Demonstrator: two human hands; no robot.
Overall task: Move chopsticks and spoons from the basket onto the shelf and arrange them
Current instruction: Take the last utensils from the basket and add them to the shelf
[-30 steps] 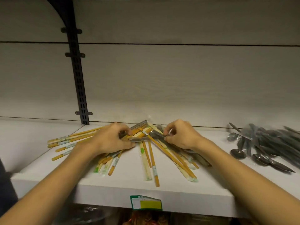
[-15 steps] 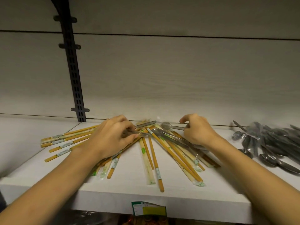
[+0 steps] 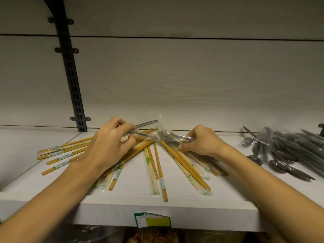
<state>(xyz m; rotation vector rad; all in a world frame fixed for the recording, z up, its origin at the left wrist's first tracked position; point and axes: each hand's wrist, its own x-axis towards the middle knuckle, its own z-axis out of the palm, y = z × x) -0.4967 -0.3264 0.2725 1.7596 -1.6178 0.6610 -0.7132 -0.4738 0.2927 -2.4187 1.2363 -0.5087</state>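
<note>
White shelf (image 3: 192, 206): yellow wrapped chopsticks (image 3: 156, 165) fanned; both hands (image 3: 108, 146) (image 3: 201, 142) prob. pinching wrapped spoons (image 3: 168, 135).

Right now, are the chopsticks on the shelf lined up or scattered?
Scattered. The chopsticks fan out at crossing angles across the shelf, some piled under both hands, not yet in a neat row.

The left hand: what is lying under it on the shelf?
Under the left hand lie wrapped chopsticks fanned on the shelf; their middle parts are covered. Its grip holds a spoon.
</note>
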